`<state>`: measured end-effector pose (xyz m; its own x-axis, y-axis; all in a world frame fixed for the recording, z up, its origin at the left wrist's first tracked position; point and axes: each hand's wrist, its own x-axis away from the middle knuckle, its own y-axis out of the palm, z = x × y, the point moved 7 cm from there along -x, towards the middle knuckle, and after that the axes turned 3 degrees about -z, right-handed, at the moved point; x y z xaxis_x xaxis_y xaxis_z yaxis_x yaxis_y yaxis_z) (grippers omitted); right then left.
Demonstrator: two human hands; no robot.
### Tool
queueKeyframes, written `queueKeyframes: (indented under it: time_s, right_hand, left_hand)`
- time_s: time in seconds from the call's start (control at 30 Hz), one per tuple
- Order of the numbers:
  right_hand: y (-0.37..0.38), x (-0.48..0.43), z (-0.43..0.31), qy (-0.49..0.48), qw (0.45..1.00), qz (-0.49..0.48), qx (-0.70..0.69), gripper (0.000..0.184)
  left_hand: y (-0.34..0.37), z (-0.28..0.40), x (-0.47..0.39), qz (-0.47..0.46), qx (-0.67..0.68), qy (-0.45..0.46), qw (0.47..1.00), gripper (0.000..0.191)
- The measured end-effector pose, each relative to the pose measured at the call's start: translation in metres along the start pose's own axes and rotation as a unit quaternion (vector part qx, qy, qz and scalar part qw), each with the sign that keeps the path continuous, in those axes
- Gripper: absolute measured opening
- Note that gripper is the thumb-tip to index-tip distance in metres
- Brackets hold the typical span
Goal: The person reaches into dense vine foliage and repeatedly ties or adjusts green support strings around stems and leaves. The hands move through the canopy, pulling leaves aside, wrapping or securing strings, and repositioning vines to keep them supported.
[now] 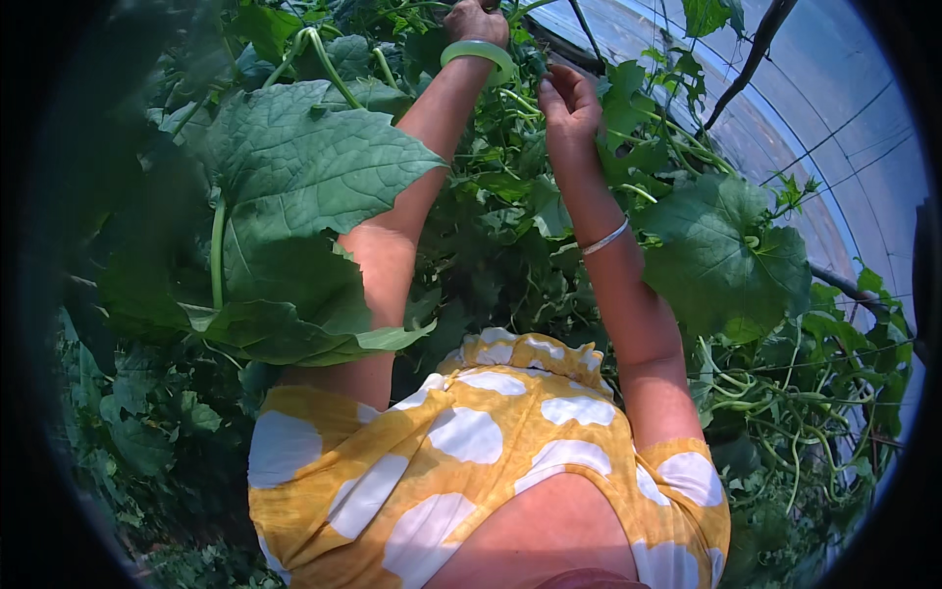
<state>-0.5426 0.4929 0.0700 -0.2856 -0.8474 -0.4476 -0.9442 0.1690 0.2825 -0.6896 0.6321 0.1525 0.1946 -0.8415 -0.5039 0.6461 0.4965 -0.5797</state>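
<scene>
Both arms reach up and forward among climbing vines. My left hand (477, 20), with a pale green bangle (480, 53) at the wrist, is at the top edge of the view. Its fingers are bent and partly cut off, so what they may hold is hidden. Slightly lower and to the right is my right hand (572, 97), its fingers curled and the thumb near the forefinger beside vine leaves. Whether something thin is pinched there cannot be made out. A silver bracelet (606, 237) circles the right forearm. A big, lobed vine leaf (309, 158) overlaps part of my left arm.
Another broad leaf (728, 250) hangs close to my right forearm. Curling green stems (743, 401) tangle at the right. Clear plastic sheeting (831, 110) curves overhead, crossed by a dark pole (754, 62) and thin wires (839, 129). Dense foliage (140, 420) fills the left side.
</scene>
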Motion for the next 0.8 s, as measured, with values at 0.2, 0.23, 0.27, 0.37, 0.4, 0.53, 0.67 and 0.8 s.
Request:
queueKeyframes:
  time_s: [0.2, 0.23, 0.27, 0.37, 0.4, 0.53, 0.67, 0.8]
  right_hand:
    - [0.029, -0.103, 0.048, -0.004, 0.997, -0.024, 0.071, 0.04]
    - [0.035, -0.112, 0.051, -0.012, 0.986, -0.09, 0.143, 0.038]
    - [0.046, -0.113, 0.055, -0.019, 0.965, -0.157, 0.211, 0.035]
    - [0.045, -0.114, 0.059, 0.004, 0.989, -0.115, 0.088, 0.04]
    - [0.039, -0.113, 0.067, 0.074, 0.983, -0.089, 0.142, 0.035]
    - [0.038, -0.11, 0.058, 0.063, 0.993, -0.062, 0.078, 0.035]
    - [0.025, -0.109, 0.069, 0.137, 0.984, -0.017, 0.109, 0.034]
    - [0.024, -0.102, 0.082, 0.114, 0.99, -0.03, 0.083, 0.032]
  left_hand:
    - [-0.013, 0.024, 0.002, -0.153, 0.099, 0.159, 0.97, 0.019]
    - [-0.021, 0.031, 0.004, -0.128, 0.078, 0.205, 0.967, 0.018]
    - [-0.031, 0.038, 0.004, -0.1, 0.057, 0.252, 0.961, 0.018]
    - [-0.054, 0.049, 0.0, -0.112, 0.169, 0.308, 0.93, 0.014]
    - [-0.048, 0.04, -0.008, -0.225, 0.335, 0.179, 0.897, 0.014]
    - [-0.053, 0.034, -0.01, -0.313, 0.416, 0.1, 0.848, 0.012]
    - [-0.043, 0.033, 0.011, -0.177, -0.011, 0.329, 0.928, 0.016]
    - [0.005, 0.014, 0.035, -0.208, -0.174, 0.341, 0.9, 0.024]
